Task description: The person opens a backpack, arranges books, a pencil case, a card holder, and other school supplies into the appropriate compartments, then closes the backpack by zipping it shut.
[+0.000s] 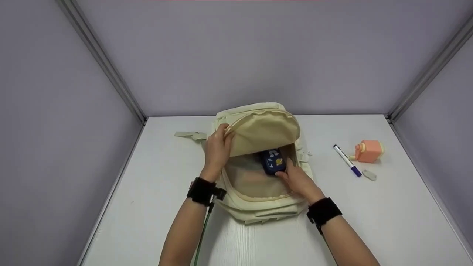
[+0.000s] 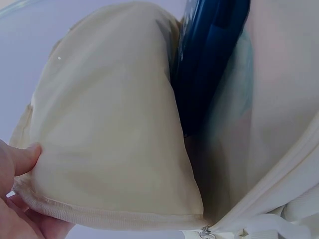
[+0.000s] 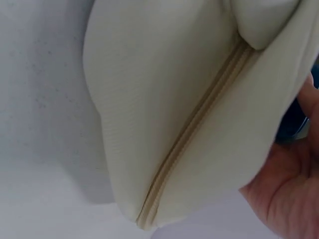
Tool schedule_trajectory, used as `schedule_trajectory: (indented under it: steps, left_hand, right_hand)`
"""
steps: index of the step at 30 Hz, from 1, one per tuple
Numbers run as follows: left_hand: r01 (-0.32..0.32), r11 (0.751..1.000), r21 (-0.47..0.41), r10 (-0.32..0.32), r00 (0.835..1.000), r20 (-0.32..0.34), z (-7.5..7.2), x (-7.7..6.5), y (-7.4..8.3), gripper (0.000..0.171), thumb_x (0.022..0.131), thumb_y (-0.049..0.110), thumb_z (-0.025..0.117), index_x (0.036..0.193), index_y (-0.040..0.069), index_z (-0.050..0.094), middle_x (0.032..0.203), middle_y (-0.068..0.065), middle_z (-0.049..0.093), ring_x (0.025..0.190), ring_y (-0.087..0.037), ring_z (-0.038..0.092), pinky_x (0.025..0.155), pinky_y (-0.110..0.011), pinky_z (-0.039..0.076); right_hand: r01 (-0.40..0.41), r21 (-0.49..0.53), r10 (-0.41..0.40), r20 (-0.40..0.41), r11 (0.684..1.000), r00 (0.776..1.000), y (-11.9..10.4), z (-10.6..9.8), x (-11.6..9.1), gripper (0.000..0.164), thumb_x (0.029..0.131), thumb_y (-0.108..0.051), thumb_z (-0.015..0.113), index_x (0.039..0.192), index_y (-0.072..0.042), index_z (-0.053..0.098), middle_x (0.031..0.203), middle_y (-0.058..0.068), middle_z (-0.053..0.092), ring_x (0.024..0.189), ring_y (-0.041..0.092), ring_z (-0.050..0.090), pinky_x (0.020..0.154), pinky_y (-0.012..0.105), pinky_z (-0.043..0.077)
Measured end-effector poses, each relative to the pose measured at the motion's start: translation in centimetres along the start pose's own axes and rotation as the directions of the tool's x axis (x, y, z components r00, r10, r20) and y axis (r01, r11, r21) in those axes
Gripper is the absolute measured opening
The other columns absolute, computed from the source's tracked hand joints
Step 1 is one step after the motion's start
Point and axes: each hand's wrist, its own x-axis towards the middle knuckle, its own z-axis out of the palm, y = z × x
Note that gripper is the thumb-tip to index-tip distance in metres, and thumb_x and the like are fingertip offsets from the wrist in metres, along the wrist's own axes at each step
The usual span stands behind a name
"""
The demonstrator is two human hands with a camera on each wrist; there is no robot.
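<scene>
A cream backpack lies on the white table with its main compartment unzipped. My left hand pinches the edge of the raised flap; in the left wrist view, the thumb lies on the flap's inner side with fingers beneath. Inside the opening, my right hand grips a dark blue case with a planet print by its lower right end. The flap covers part of the case's upper end. The right wrist view shows the backpack's side partly hiding the right hand and case.
Right of the backpack lie a white marker with a purple cap, an orange crank sharpener and a small greyish eraser. A strap extends left from the backpack. Grey panels enclose the table's back and sides.
</scene>
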Motion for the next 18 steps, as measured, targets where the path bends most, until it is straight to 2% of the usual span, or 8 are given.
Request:
schedule_trajectory:
  steps: [4,6,8,12,14,16,18]
  left_hand:
    - [0.006,1.000,0.004,-0.006,1.000,-0.003,0.1,0.1,-0.1,0.023,0.093,0.015,0.069,0.112,0.006,0.063,0.097,-0.015,0.072,0.082,-0.029,0.069,0.069,-0.045,0.052]
    - [0.011,1.000,0.003,-0.011,1.000,-0.002,0.2,0.1,-0.2,0.023,0.093,0.017,0.069,0.112,0.007,0.063,0.097,-0.015,0.072,0.081,-0.028,0.069,0.069,-0.045,0.052]
    - [0.016,1.000,0.001,-0.016,1.000,0.000,0.2,0.1,-0.2,0.023,0.093,0.017,0.069,0.113,0.006,0.063,0.098,-0.015,0.072,0.083,-0.029,0.069,0.070,-0.045,0.052]
    - [0.030,0.999,-0.013,-0.030,0.999,0.016,0.3,0.0,-0.5,0.024,0.094,0.019,0.068,0.114,0.006,0.063,0.100,-0.015,0.072,0.085,-0.028,0.069,0.072,-0.044,0.052]
    - [0.046,0.999,-0.018,-0.045,0.999,0.029,0.3,0.0,-0.6,0.024,0.094,0.019,0.068,0.115,0.007,0.063,0.101,-0.014,0.072,0.087,-0.027,0.069,0.074,-0.043,0.052]
    - [0.061,0.998,-0.023,-0.060,0.997,0.039,0.4,-0.1,-0.9,0.024,0.094,0.019,0.068,0.115,0.007,0.064,0.101,-0.013,0.072,0.086,-0.026,0.068,0.074,-0.042,0.052]
    - [0.074,0.997,-0.024,-0.073,0.997,0.041,0.5,-0.2,-1.0,0.023,0.094,0.018,0.068,0.113,0.008,0.064,0.101,-0.012,0.072,0.087,-0.026,0.068,0.075,-0.042,0.052]
  right_hand:
    - [-0.031,-0.003,0.031,-0.004,1.000,1.000,0.2,0.2,0.1,0.053,0.100,-0.036,0.056,0.131,0.005,0.044,0.088,0.015,0.062,0.081,0.030,0.063,0.074,0.046,0.048]
    - [-0.032,-0.007,0.032,0.001,0.999,0.999,0.3,0.2,0.1,0.048,0.100,-0.036,0.057,0.126,0.004,0.048,0.082,0.009,0.059,0.076,0.025,0.061,0.071,0.044,0.048]
    - [-0.018,-0.001,0.018,0.006,1.000,1.000,0.5,0.0,0.0,0.049,0.100,-0.035,0.058,0.129,0.004,0.048,0.087,0.011,0.061,0.080,0.025,0.062,0.074,0.045,0.048]
    - [0.022,0.050,-0.025,0.051,0.998,0.998,1.2,-0.8,-0.6,0.053,0.099,-0.027,0.060,0.139,0.004,0.044,0.107,0.020,0.065,0.097,0.031,0.063,0.084,0.048,0.049]
    - [0.055,0.095,-0.062,0.067,0.994,0.996,1.8,-1.4,-0.9,0.048,0.099,-0.022,0.060,0.137,0.004,0.048,0.114,0.022,0.064,0.103,0.033,0.063,0.088,0.049,0.049]
    - [0.074,0.138,-0.085,0.072,0.988,0.994,2.6,-2.1,-1.2,0.041,0.100,-0.017,0.058,0.134,0.006,0.051,0.114,0.022,0.064,0.103,0.035,0.064,0.088,0.049,0.049]
    - [0.093,0.160,-0.101,0.038,0.983,0.994,3.6,-2.9,-1.4,0.037,0.101,-0.013,0.057,0.130,0.008,0.054,0.116,0.023,0.064,0.105,0.037,0.063,0.089,0.050,0.049]
